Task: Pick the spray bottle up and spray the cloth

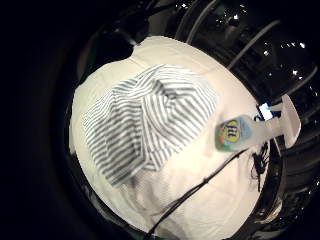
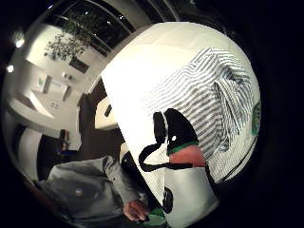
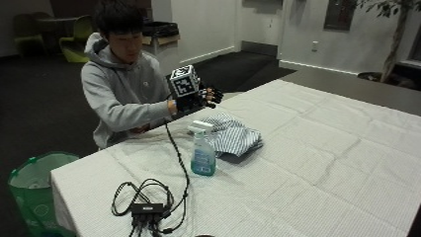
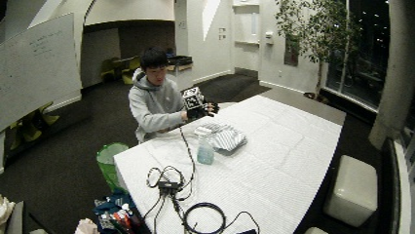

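While the gloved right hand (image 3: 197,100) hovers above the striped cloth (image 3: 230,135), its grip seemingly apart and empty, the spray bottle (image 3: 202,149) stands beside the cloth on the table (image 3: 329,148).

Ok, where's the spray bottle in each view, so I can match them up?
Outside view: spray bottle upright on the table, beside the striped cloth.
Wide outside view: same place, beside the cloth.
Little finger side palm view: beside the cloth.
Thumb side palm view: only its label's edge.
Shared landmark: the striped cloth.
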A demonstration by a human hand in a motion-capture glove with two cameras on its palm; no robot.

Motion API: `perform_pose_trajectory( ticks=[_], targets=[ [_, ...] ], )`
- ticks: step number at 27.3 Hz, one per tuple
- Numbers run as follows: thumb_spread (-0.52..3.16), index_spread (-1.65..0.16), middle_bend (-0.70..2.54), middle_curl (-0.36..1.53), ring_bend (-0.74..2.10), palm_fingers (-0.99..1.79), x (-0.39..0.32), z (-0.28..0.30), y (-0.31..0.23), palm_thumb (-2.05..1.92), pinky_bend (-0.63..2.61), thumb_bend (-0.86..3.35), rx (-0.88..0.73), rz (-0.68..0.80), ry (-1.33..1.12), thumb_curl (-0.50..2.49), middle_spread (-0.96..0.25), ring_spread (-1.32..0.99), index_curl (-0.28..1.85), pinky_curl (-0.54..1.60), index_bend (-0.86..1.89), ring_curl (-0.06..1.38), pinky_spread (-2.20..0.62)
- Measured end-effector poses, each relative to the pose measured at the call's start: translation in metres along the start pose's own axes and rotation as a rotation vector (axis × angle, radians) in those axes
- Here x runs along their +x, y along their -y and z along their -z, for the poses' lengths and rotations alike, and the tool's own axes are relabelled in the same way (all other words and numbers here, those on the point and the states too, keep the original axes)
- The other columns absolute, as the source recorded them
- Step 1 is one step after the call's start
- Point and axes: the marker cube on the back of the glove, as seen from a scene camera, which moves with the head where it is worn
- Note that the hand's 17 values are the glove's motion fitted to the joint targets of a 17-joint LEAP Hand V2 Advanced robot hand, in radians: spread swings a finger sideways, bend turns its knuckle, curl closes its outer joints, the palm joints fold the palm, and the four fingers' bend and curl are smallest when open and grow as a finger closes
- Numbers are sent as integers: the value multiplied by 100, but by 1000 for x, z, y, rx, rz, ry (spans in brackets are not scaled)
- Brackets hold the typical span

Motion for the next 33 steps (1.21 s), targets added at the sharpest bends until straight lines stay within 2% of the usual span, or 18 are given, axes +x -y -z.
perform_pose_trajectory(
  ticks=[13, 19, 26, 33],
  targets=[
    [100, -32, 23, 26, 37, 40, 25, 29, -19, 61, 53, 13, 68, -41, -16, 28, -5, 2, 18, 29, 12, 24, 23],
    [102, -32, 23, 29, 39, 36, 53, 48, -56, 63, 56, 9, 189, -109, -33, 30, -5, 2, 17, 31, 9, 26, 23],
    [104, -29, 24, 31, 43, 30, 106, 64, -107, 65, 60, 5, 391, -270, -36, 33, -4, 2, 15, 33, 5, 28, 22],
    [104, -28, 27, 33, 46, 27, 154, 68, -125, 66, 62, 0, 537, -404, -21, 34, -3, 3, 13, 34, 6, 30, 23]
  ],
)
